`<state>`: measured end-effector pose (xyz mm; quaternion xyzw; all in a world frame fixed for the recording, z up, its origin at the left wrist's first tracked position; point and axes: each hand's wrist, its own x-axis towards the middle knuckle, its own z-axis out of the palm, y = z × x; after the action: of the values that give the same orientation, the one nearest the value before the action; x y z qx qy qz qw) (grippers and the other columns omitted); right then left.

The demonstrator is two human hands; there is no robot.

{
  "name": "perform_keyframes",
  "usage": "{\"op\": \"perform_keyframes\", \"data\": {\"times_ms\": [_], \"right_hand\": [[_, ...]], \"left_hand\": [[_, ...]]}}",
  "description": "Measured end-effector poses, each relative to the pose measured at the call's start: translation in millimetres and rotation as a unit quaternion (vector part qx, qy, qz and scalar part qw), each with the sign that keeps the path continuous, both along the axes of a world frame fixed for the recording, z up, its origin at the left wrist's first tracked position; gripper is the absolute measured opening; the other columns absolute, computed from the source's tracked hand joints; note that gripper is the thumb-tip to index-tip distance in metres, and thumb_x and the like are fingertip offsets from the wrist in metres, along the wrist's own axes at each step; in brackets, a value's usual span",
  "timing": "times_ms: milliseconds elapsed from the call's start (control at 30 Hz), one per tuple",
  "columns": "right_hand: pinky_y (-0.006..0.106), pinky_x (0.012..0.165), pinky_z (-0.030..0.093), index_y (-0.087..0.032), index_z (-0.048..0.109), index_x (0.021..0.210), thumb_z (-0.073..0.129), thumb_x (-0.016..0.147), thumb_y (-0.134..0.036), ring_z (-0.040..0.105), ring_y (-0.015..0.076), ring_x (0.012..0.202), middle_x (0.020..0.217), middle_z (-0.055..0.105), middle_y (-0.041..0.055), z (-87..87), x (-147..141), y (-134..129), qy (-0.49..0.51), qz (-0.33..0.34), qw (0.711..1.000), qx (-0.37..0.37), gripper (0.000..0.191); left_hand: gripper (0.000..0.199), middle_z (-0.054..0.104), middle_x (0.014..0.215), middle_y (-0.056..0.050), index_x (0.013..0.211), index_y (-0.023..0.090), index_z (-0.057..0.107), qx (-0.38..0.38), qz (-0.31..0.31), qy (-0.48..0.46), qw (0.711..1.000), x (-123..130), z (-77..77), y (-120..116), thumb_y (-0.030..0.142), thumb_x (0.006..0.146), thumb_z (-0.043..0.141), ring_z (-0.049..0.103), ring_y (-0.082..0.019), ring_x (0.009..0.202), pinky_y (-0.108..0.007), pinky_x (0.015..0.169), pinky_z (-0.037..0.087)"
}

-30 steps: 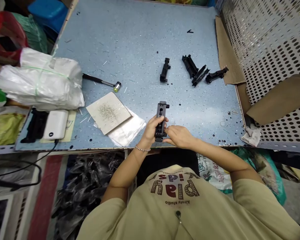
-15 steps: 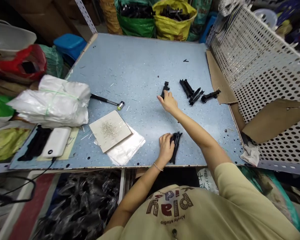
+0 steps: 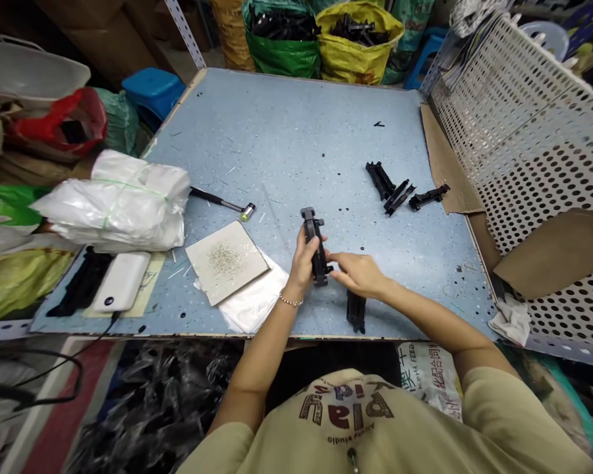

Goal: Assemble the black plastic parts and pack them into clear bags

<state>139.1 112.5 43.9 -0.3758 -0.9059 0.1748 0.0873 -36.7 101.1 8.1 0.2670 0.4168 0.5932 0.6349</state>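
A long black plastic part (image 3: 316,247) is gripped in my left hand (image 3: 304,260), tilted above the blue table. My right hand (image 3: 358,273) is at the part's lower right end, its fingertips touching it. Whether those fingers pinch anything is too small to tell. Just below my right hand, more black parts (image 3: 356,312) lie near the front edge, partly covered by the hand. Several similar black parts (image 3: 380,180) rest farther back on the right.
On the blue table (image 3: 277,118) are a small hammer (image 3: 222,201), a board with tiny bits (image 3: 226,262), white sheets (image 3: 257,299), a power bank (image 3: 122,282) and wrapped plastic bags (image 3: 123,201). A perforated panel (image 3: 528,125) borders the right side.
My right hand has come back from the far black part toward my left hand. My left hand has left the front parts and now holds a black part.
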Motion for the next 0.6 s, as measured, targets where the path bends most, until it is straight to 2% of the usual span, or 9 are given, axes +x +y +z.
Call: {"op": "perform_keyframes", "data": {"times_ms": [100, 200, 300, 467, 533, 600], "right_hand": [[0.035, 0.075, 0.046, -0.013, 0.065, 0.123, 0.028, 0.111, -0.056, 0.065, 0.0265, 0.094, 0.104, 0.073, 0.0159, 13.7, 22, 7, -0.001, -0.012, 0.991, 0.136, 0.058], [0.037, 0.072, 0.043, -0.015, 0.068, 0.112, 0.027, 0.112, -0.051, 0.060, 0.0261, 0.088, 0.095, 0.070, 0.0142, 27.1, 30, 22, -0.044, 0.058, 0.979, 0.188, 0.054], [0.038, 0.068, 0.040, -0.018, 0.067, 0.100, 0.024, 0.113, -0.049, 0.055, 0.0241, 0.079, 0.086, 0.066, 0.0115, 36.0, 30, 23, -0.061, 0.141, 0.971, 0.181, 0.054], [0.038, 0.065, 0.036, -0.020, 0.063, 0.088, 0.022, 0.113, -0.050, 0.052, 0.0212, 0.071, 0.079, 0.063, 0.0092, 41.5, 36, 16, -0.059, 0.217, 0.963, 0.147, 0.057], [0.037, 0.065, 0.035, -0.020, 0.062, 0.085, 0.020, 0.113, -0.051, 0.052, 0.0209, 0.070, 0.078, 0.063, 0.0097, 39.9, 40, 15, -0.060, 0.215, 0.968, 0.118, 0.060], [0.036, 0.064, 0.035, -0.019, 0.062, 0.084, 0.021, 0.111, -0.056, 0.053, 0.0203, 0.068, 0.076, 0.063, 0.0092, 35.8, 42, 14, -0.041, 0.168, 0.983, 0.057, 0.062]], "left_hand": [[0.088, 0.068, 0.122, -0.008, 0.159, 0.033, 0.031, 0.000, -0.100, 0.015, 0.995, 5, 25.2, -36, 0.056, 0.087, 0.075, 0.067, -0.012, 0.065, -0.027, 0.056, 0.057], [0.085, 0.068, 0.124, -0.009, 0.160, 0.031, 0.032, -0.024, -0.143, 0.008, 0.989, 8, 40.5, -62, 0.055, 0.089, 0.072, 0.070, -0.013, 0.063, -0.028, 0.054, 0.058], [0.070, 0.071, 0.117, -0.009, 0.151, 0.027, 0.046, -0.056, -0.161, -0.023, 0.985, 6, 44.7, -71, 0.055, 0.090, 0.069, 0.069, -0.013, 0.060, -0.027, 0.051, 0.057], [0.053, 0.074, 0.102, -0.010, 0.126, 0.018, 0.062, -0.111, -0.203, -0.079, 0.970, 3, 44.3, -77, 0.054, 0.089, 0.070, 0.066, -0.014, 0.055, -0.027, 0.046, 0.055], [0.052, 0.073, 0.099, -0.009, 0.123, 0.017, 0.062, -0.115, -0.206, -0.082, 0.968, 7, 45.7, -80, 0.054, 0.087, 0.071, 0.065, -0.014, 0.053, -0.028, 0.045, 0.054], [0.054, 0.072, 0.100, -0.007, 0.127, 0.020, 0.061, -0.099, -0.187, -0.060, 0.976, 13, 46.7, -83, 0.053, 0.087, 0.072, 0.066, -0.014, 0.054, -0.028, 0.046, 0.054]]}}
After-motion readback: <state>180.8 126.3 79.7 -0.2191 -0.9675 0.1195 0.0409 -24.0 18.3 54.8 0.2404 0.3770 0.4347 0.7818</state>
